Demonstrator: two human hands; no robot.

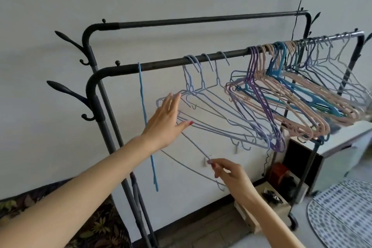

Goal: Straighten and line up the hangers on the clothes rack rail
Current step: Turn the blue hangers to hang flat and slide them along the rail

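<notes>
A small cluster of pale lilac wire hangers (209, 115) is being steadied by the left hand (165, 121), whose fingers are being held straight and spread against the near ends of their bars. One loose lilac hanger (193, 147), hanging lower than the rest and tilted, is being pinched at its bar by the fingertips of the right hand (231, 175), just below and to the right of the left hand. The front rail (167, 63) is being kept above both hands, running up and away to the right, where the dense pack of purple, pink and blue hangers (291, 94) is being carried, well beyond the right hand. A single blue hanger (145, 119) is being left edge-on just left of the left wrist. The loose hanger's long axis is lying slanted from the left hand down toward the right, so the right hand is judged nearer for swinging it square to the rail.
</notes>
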